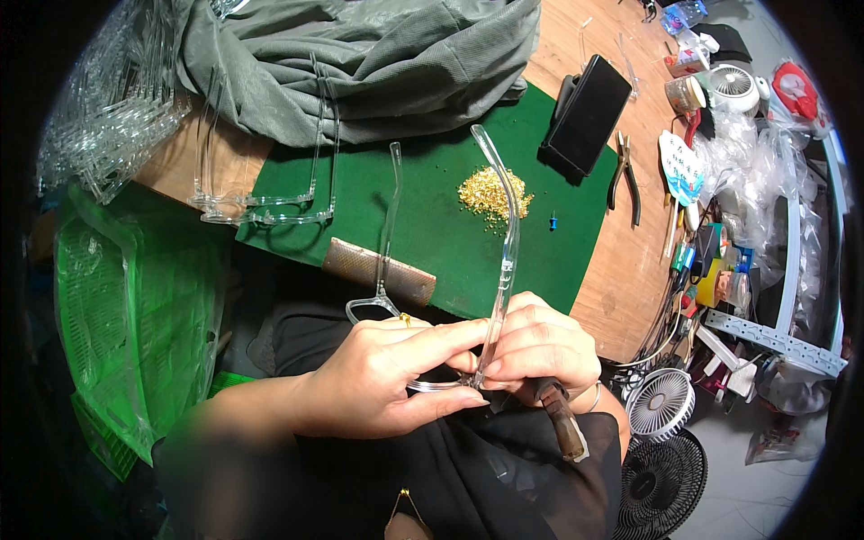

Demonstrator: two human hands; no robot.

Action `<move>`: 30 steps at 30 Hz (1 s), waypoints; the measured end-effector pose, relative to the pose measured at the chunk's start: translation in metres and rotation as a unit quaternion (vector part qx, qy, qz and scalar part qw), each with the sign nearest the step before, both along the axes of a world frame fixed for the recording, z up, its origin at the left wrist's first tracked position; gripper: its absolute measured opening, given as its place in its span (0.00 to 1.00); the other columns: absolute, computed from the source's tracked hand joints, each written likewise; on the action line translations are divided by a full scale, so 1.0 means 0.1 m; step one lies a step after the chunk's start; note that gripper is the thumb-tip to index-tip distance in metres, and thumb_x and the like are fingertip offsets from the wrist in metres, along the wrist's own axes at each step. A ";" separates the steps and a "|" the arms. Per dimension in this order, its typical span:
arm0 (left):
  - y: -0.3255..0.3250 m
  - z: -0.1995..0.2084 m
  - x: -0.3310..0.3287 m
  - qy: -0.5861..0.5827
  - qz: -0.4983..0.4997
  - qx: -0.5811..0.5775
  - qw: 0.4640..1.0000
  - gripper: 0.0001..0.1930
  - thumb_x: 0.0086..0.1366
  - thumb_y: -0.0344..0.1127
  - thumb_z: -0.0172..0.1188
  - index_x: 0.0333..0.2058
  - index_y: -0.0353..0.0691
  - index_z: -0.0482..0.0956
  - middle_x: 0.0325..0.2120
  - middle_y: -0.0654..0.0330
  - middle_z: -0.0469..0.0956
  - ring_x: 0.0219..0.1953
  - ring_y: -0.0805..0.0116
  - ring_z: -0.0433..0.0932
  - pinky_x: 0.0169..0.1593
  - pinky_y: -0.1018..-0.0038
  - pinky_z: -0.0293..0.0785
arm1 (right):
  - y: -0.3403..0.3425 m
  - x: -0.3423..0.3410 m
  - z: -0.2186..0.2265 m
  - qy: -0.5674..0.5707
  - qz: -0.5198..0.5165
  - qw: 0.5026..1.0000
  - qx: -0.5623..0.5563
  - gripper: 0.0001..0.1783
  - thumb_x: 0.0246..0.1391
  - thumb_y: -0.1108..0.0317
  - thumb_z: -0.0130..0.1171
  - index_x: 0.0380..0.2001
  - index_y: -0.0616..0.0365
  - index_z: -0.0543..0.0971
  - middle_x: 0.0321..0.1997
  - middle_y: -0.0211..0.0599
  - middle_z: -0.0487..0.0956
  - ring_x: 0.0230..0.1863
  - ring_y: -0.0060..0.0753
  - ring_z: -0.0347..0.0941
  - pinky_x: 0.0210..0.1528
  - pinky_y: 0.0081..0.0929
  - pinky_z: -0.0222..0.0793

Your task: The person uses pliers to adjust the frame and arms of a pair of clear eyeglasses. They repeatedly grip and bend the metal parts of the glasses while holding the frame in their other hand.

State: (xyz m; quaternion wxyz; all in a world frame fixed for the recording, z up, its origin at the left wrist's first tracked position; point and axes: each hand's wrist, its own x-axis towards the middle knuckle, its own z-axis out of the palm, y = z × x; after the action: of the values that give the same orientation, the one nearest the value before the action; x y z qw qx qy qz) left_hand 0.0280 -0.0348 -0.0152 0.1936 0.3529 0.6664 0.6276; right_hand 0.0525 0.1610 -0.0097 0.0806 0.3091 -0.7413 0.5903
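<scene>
A clear plastic eyeglass frame (508, 247) is held close to my body, its two temples pointing up and away over the table. My left hand (387, 369) is closed on the front of the frame, thumb and fingers pinching it near the right hinge. My right hand (544, 346) is closed at that same hinge, beside the base of the right temple. From under its palm sticks out the brown, worn handle of a tool (565, 427); the tool's working end is hidden by my fingers. A heap of tiny gold-coloured metal pieces (493, 193) lies on the green mat (432, 243) beyond.
More clear frames (270, 211) stand at the mat's left, beside a piled stack (117, 135) and grey cloth (360, 63). A black phone (589, 117), pliers (623, 180) and a blue pin (553, 221) lie right. A green crate (135, 306) stands left; fans (661, 405) stand lower right.
</scene>
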 end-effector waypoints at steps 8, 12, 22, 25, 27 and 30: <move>-0.01 -0.02 0.01 -0.006 0.001 0.002 1.000 0.28 0.47 0.33 0.67 0.47 0.27 0.68 0.29 0.56 0.79 0.32 0.64 0.78 0.38 0.75 0.72 | -0.01 0.00 0.01 -0.013 0.010 1.000 0.000 0.10 0.39 0.70 0.64 0.26 0.64 0.76 0.24 0.38 0.76 0.25 0.34 0.72 0.29 0.27 0.66; -0.03 0.00 -0.03 -0.018 0.001 0.027 0.999 0.29 0.46 0.32 0.67 0.47 0.28 0.69 0.28 0.57 0.80 0.32 0.64 0.79 0.37 0.75 0.72 | 0.10 0.06 0.01 -0.052 -0.018 0.998 -0.008 0.11 0.44 0.69 0.61 0.30 0.64 0.74 0.28 0.40 0.76 0.30 0.39 0.73 0.35 0.33 0.68; -0.01 -0.01 -0.05 -0.022 0.000 0.014 1.000 0.28 0.44 0.32 0.69 0.46 0.29 0.71 0.26 0.57 0.80 0.29 0.68 0.79 0.37 0.77 0.72 | 0.14 0.14 0.37 -0.442 0.133 0.860 0.217 0.15 0.53 0.61 0.52 0.34 0.65 0.69 0.32 0.48 0.73 0.35 0.45 0.72 0.38 0.34 0.67; -0.02 0.01 -0.06 -0.023 0.004 -0.005 1.000 0.29 0.43 0.32 0.70 0.45 0.29 0.71 0.26 0.57 0.79 0.29 0.69 0.79 0.37 0.78 0.71 | 0.13 0.13 0.39 -0.425 0.126 0.866 0.232 0.15 0.53 0.60 0.52 0.30 0.65 0.69 0.29 0.50 0.73 0.33 0.48 0.72 0.34 0.35 0.68; -0.01 0.00 -0.05 -0.019 0.004 -0.017 1.000 0.30 0.43 0.33 0.70 0.45 0.29 0.71 0.26 0.57 0.79 0.29 0.69 0.79 0.36 0.79 0.71 | 0.13 0.12 0.41 -0.420 0.113 0.864 0.254 0.16 0.52 0.60 0.53 0.27 0.66 0.70 0.26 0.50 0.74 0.29 0.50 0.72 0.31 0.36 0.68; 0.00 -0.01 -0.05 -0.024 -0.017 -0.029 0.999 0.30 0.42 0.33 0.70 0.46 0.29 0.71 0.27 0.57 0.79 0.29 0.69 0.79 0.35 0.80 0.72 | 0.12 0.17 0.37 -0.391 0.067 0.876 0.274 0.18 0.50 0.60 0.55 0.21 0.66 0.72 0.18 0.51 0.73 0.21 0.53 0.71 0.24 0.37 0.68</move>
State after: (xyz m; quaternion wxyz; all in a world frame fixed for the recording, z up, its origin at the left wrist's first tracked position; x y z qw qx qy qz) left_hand 0.0228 -0.0351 -0.0157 0.2306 0.3436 0.6732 0.6129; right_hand 0.0693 0.1726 0.0275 -0.3442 0.1117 -0.8219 0.4399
